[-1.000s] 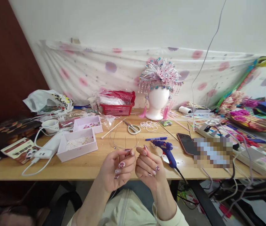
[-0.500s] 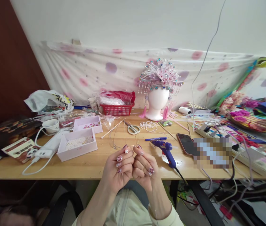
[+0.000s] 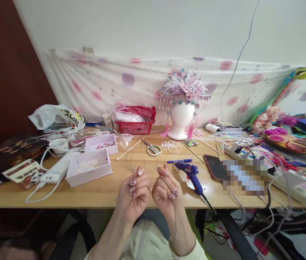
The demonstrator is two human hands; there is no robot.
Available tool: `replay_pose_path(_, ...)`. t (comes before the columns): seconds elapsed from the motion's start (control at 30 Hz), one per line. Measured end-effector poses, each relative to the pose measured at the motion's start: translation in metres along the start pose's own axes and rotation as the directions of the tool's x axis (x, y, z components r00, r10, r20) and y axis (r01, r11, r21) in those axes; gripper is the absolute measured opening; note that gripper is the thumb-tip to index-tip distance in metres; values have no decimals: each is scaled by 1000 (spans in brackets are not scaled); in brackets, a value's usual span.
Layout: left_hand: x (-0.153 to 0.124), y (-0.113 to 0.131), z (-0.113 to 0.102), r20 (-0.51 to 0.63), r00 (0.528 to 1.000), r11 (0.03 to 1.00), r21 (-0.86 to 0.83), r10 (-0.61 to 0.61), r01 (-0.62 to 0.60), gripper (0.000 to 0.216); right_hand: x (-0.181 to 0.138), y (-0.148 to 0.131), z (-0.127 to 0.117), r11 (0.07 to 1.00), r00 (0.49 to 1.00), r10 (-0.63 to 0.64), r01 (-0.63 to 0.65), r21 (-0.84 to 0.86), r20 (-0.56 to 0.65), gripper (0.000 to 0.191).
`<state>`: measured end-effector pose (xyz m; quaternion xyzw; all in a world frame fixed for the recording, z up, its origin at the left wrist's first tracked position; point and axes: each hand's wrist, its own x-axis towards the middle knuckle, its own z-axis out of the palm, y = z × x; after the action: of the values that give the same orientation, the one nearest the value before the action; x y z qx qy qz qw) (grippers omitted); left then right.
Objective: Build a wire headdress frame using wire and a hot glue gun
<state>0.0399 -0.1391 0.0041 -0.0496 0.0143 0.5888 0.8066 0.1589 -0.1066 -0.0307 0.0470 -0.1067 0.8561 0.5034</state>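
A thin wire hoop [image 3: 143, 157], fine, metallic and barely visible, is pinched at the lower centre of the frame between the curled fingertips of the left hand [image 3: 135, 191] and the right hand [image 3: 166, 189], both closed on it. The hoop is stood upright, its arc pointed toward the top of the frame and its span laid left to right. Left of the hands, small pearly beads [image 3: 91, 164] are held in a shallow pale pink box [image 3: 90, 177] on the wooden table [image 3: 101, 193]. Crumpled plastic bags are kept in a red mesh basket [image 3: 134, 127]. A blue glue gun [image 3: 192, 173] is laid just right of the hands.
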Motion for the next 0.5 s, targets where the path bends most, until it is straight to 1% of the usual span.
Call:
replay_pose_path(0.3, -1, 7, -1, -13, 998, 998, 6, 66, -66, 43, 1, -3, 1, 996, 997, -83, 83, -22, -6, 32)
replay_pose_path(0.43, -2, 8, -1, -13, 996, 996, 16, 86, -85, 43, 1, -4, 1, 996, 996, -83, 84, -23, 11, 32)
replay_pose_path(0.5, -1, 9, -1, -11, 995, 995, 21, 103, -102, 43, 1, -5, 1, 998, 998, -66, 67, -17, 17, 28)
